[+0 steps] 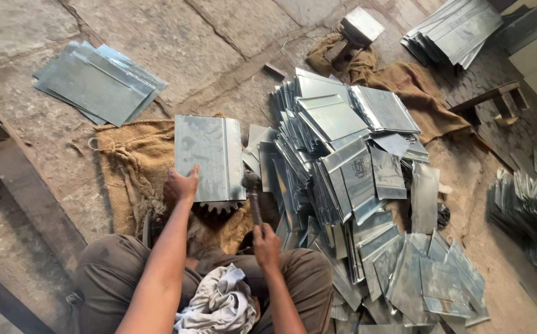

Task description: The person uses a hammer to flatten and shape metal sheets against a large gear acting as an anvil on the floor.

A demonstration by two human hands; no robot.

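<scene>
While left hand (180, 184) presses shiny ridged metal sheet (208, 157) flat, right hand (266, 238) fingers wrap hammer (253, 193) handle.

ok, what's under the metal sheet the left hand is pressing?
Under the metal sheet a toothed gear-like part shows at the near edge, on burlap sacking. The rest of that part is covered.

Under the left hand (180, 185) lies a metal sheet (209, 158) of silvery grey with a mottled, spangled pattern and one pale stripe down its right side. The right hand (266, 240) grips a hammer (253, 193) with a dark head and brown handle. Beneath the left hand spreads tan, coarse-woven burlap (133, 167). Right of the right hand, the heaped sheets (349, 167) shine the same blotchy silver-grey. Near both wrists sits a crumpled grey-white cloth (219, 304) on dull olive-brown trousers (110, 272).
</scene>
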